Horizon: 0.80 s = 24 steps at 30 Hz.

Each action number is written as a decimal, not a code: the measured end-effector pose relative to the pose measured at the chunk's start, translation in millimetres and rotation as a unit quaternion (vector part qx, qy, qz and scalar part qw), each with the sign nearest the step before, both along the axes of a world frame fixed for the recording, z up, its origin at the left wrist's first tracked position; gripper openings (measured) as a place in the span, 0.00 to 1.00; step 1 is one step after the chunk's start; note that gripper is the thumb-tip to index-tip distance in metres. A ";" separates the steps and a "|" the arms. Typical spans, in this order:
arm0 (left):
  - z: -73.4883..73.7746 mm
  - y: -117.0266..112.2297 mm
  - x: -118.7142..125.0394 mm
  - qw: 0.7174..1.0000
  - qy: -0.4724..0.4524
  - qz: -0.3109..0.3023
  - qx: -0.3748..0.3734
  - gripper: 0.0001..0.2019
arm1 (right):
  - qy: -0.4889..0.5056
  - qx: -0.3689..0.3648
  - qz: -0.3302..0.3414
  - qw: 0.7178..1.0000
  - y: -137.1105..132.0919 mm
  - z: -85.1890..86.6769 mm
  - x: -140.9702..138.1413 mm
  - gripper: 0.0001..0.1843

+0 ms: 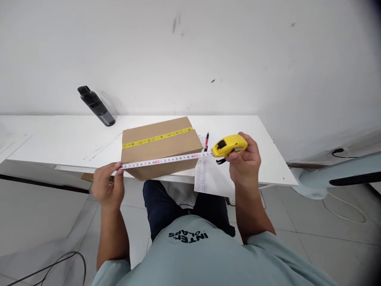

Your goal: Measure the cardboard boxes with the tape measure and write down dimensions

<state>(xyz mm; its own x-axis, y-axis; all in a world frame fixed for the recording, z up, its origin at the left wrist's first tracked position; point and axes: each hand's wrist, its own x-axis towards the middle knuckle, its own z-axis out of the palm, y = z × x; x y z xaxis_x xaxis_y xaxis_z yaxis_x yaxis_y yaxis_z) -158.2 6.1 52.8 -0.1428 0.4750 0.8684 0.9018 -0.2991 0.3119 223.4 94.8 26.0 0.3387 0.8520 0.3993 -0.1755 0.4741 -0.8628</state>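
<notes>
Your left hand had its fingertips pressed together, pinching the free end of the blade at the near left corner of the box. Your right hand had its fingers curled round the yellow tape measure, thumb on top, just past the box's near right corner. The blade ran taut between the two hands along the near top edge of the box. The box sat on the white table, its near corner overhanging the table's front edge.

Risks, as judged from this position:
- If the left pinch slackened, the blade could snap back toward the right hand.
- If the blade sagged or lay skewed to the edge, the reading would be false.
- Pressure on the overhanging corner could tip the box off the table.

Markings:
- The yellow strip across the box top bore red print, too small to read.
- The sheet of paper beside the pen carried columns of writing, not legible.
- The black bottle showed a light logo, not readable.
- Your shirt showed "INTER" and "OLARS", seen upside down.
</notes>
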 end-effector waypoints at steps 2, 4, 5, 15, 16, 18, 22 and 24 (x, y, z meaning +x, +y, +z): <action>7.2 5.1 -13.1 0.997 -0.071 0.006 -0.008 0.09 | 0.016 0.012 -0.020 1.000 16.5 3.0 7.9 0.35; 11.4 11.2 -22.8 0.990 -0.133 -0.012 -0.056 0.11 | 0.019 0.005 -0.024 1.000 29.8 2.3 8.0 0.33; 12.4 14.1 -27.1 0.983 -0.157 -0.023 -0.092 0.13 | 0.018 -0.006 -0.026 0.999 34.6 0.7 5.6 0.33; 25.7 5.4 -42.0 0.959 -0.112 -0.113 -0.236 0.13 | -0.052 -0.035 0.022 0.998 43.1 -13.6 -21.1 0.35; 26.5 2.7 -40.9 0.961 -0.092 -0.117 -0.235 0.13 | -0.049 -0.034 0.025 0.998 43.9 -14.0 -21.2 0.35; 25.9 -1.6 -39.1 0.966 -0.065 -0.118 -0.220 0.12 | -0.035 -0.034 0.030 0.998 45.2 -15.2 -21.0 0.35; 17.8 -4.9 -36.7 0.974 -0.052 -0.113 -0.190 0.10 | -0.023 -0.028 0.030 0.999 44.5 -19.2 -20.7 0.34; 13.3 -4.7 -34.8 0.974 -0.067 -0.112 -0.184 0.10 | -0.028 -0.030 0.029 0.999 43.1 -20.9 -20.8 0.35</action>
